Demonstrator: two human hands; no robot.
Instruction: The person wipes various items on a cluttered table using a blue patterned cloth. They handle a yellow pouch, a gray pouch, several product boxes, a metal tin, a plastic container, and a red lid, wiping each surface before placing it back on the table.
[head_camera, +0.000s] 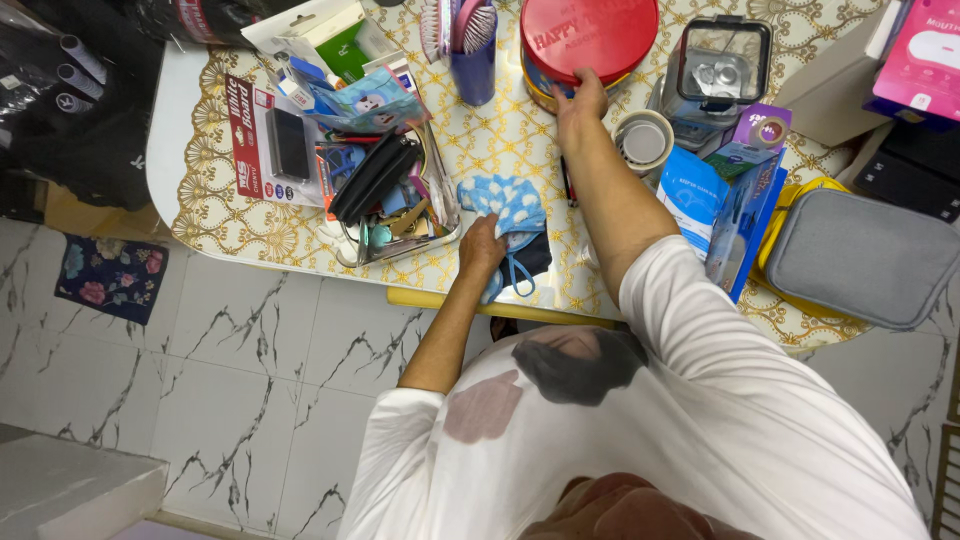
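- Nearest the lens I see the white shirt (700, 420) of the person leaning over the near rim of the counter (200, 220), both arms stretched forward, hands well apart.
- Left hand (483, 248) lies palm down on a blue spotted cloth (508, 203), fingers curled into its lower folds; I judge it pins or gathers the cloth, but I cannot tell how firmly it is clenched.
- Right hand (580, 100) reaches farther, fingers spread flat against the near side of a round red tin (588, 38); it touches the wall under the lid and is not wrapped around it, likely because the tin is too broad for one hand.
- Just right of that hand stands a roll of tape (644, 142), and beyond it a clear box with a black-rimmed lid (720, 70).
- Left of the cloth a clear tray (400, 195) is packed with small items, a black pouch lying on top.
- A blue cup (474, 55) holding brushes stands beside the tin on its left.
- A grey pouch (860, 255) overhangs the right edge of the counter, so I see little slack there.
- Bare counter shows mostly between the two hands; elsewhere things crowd close, leaving only a narrow lane toward the near edge.
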